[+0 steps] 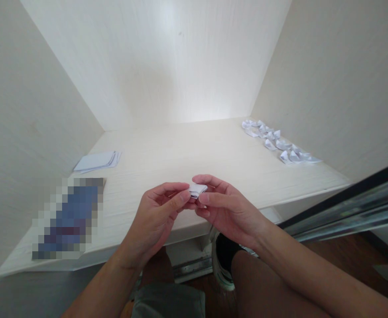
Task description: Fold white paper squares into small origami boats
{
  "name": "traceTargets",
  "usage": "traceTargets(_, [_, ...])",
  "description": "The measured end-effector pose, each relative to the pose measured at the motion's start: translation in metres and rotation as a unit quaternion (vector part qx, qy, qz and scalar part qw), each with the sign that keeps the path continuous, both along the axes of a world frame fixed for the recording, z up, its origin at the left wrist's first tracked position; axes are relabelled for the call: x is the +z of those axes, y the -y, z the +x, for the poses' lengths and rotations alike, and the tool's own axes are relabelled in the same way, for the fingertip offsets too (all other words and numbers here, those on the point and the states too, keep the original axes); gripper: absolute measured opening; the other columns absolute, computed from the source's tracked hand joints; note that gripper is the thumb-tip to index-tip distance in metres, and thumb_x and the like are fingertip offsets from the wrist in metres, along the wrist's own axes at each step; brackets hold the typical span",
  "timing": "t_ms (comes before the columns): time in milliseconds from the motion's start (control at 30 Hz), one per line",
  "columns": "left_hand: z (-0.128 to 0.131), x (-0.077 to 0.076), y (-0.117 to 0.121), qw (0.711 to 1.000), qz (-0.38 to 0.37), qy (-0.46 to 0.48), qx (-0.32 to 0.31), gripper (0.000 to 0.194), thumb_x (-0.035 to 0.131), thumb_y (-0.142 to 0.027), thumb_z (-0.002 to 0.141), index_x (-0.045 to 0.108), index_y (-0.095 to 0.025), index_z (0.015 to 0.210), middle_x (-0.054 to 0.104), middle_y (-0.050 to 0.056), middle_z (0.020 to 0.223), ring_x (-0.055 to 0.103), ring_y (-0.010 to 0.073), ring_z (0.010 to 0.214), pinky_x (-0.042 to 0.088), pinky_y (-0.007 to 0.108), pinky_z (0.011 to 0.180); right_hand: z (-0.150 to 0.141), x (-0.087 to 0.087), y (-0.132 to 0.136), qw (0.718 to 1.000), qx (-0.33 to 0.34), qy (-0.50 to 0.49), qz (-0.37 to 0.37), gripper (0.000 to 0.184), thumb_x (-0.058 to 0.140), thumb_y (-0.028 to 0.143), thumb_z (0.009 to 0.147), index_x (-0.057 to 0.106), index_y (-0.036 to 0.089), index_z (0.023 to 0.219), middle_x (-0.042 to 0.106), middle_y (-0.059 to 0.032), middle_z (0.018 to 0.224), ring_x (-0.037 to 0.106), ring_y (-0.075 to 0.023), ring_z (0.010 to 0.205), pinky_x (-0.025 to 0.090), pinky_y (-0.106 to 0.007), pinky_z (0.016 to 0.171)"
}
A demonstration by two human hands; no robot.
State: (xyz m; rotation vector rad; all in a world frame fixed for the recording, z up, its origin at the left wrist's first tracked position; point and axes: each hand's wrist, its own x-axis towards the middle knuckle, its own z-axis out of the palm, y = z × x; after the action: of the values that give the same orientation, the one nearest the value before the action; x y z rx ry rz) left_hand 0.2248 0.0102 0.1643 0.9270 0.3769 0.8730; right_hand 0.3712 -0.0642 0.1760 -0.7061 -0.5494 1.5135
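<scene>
My left hand and my right hand meet above the front edge of a pale wooden shelf. Between their fingertips is a small folded piece of white paper. Both hands pinch it, thumbs and forefingers pressed on its folds. Most of the paper is hidden by my fingers.
A short stack of white paper sheets lies at the left of the shelf. A blurred blue object lies near the front left. Several folded white paper shapes line the right wall. My knee and shoe show below.
</scene>
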Motion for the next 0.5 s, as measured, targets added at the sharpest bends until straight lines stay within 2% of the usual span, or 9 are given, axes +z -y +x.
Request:
traceTargets(200, [-0.0012, -0.0017, 0.0008, 1.0, 0.025, 0.004, 0.007, 0.011, 0.086, -0.016, 0.077, 0.082, -0.019, 0.086, 0.081, 0.002, 0.085, 0.074, 0.0116, 0.077, 0.062, 0.019, 0.073, 0.001, -0.0011, 0.0001, 1.0, 0.008, 0.0, 0.008, 0.034, 0.088, 0.014, 0.069, 0.077, 0.023, 0.101, 0.073, 0.0014, 0.084, 0.063, -0.0084, 0.073, 0.042, -0.019, 0.065])
traceTargets(500, [-0.003, -0.0041, 0.0003, 0.999, 0.017, 0.005, -0.028, 0.012, 0.085, -0.018, 0.078, 0.082, -0.02, 0.089, 0.081, 0.003, 0.089, 0.075, 0.0139, 0.08, 0.061, 0.021, 0.073, 0.0026, -0.0003, 0.0016, 0.999, 0.029, -0.022, 0.012, 0.031, 0.084, 0.012, 0.071, 0.076, 0.02, 0.099, 0.072, 0.0017, 0.077, 0.061, -0.008, 0.068, 0.039, -0.021, 0.064])
